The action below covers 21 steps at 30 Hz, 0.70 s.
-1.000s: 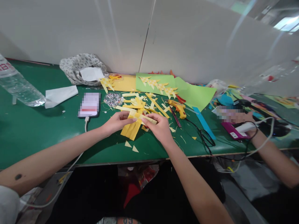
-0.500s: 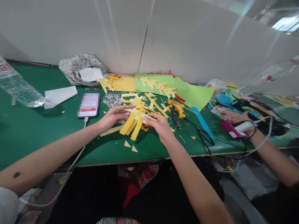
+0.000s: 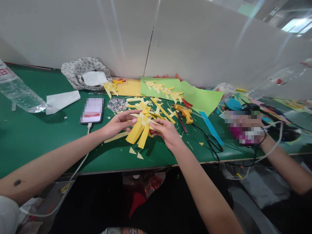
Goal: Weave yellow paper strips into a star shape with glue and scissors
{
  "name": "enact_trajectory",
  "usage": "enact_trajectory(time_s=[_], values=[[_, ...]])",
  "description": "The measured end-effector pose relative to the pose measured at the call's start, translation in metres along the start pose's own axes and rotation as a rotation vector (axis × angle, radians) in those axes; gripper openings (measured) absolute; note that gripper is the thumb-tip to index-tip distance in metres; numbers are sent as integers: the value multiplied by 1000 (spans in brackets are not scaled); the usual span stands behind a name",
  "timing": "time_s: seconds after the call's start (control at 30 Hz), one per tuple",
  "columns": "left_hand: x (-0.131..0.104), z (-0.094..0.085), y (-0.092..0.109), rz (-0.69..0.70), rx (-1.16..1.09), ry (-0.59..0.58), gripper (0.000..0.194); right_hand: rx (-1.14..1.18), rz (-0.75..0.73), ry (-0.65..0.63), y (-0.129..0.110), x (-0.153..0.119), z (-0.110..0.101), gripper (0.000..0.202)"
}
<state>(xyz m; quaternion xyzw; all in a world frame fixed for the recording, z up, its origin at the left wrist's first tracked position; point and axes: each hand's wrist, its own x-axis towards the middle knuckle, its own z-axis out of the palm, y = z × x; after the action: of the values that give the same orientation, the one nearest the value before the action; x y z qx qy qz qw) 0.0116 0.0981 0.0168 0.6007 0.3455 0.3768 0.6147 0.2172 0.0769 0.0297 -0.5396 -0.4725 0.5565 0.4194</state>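
Between my hands, above the green table [image 3: 97, 159], is a woven figure of yellow paper strips [image 3: 140, 125], its loose strip ends hanging toward me. My left hand [image 3: 120, 123] grips its left side, thumb and fingers at the woven part. On the other side my right hand [image 3: 167, 130] pinches it near a pale strip. Cut yellow paper strips [image 3: 162, 109] lie scattered behind it. Several finished-looking woven paper fish [image 3: 163, 89] rest on a green paper sheet [image 3: 174, 84], and another woven paper piece [image 3: 110, 87] is farther left.
A yellow glue gun [image 3: 185, 113] with a black cord lies right, by a blue paper strip [image 3: 212, 128]. Left are a charging phone [image 3: 92, 110], a water bottle [image 3: 21, 91] and a dish of beads [image 3: 117, 104]. A co-worker's arm [image 3: 280, 159] reaches in at right.
My left thumb has come onto the woven piece's left edge. The hanging strips have shifted slightly; both hands stay in nearly the same place.
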Motion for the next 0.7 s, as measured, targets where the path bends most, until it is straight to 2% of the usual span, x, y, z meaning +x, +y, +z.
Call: enact_trajectory(time_s=[0.43,0.7], values=[[1,2,1,38,-21,-5,39,68,-5,10,-2,-1,2,26],[2,2,1,-53,-111,2,27,56,-38,67,0,1,-2,28]])
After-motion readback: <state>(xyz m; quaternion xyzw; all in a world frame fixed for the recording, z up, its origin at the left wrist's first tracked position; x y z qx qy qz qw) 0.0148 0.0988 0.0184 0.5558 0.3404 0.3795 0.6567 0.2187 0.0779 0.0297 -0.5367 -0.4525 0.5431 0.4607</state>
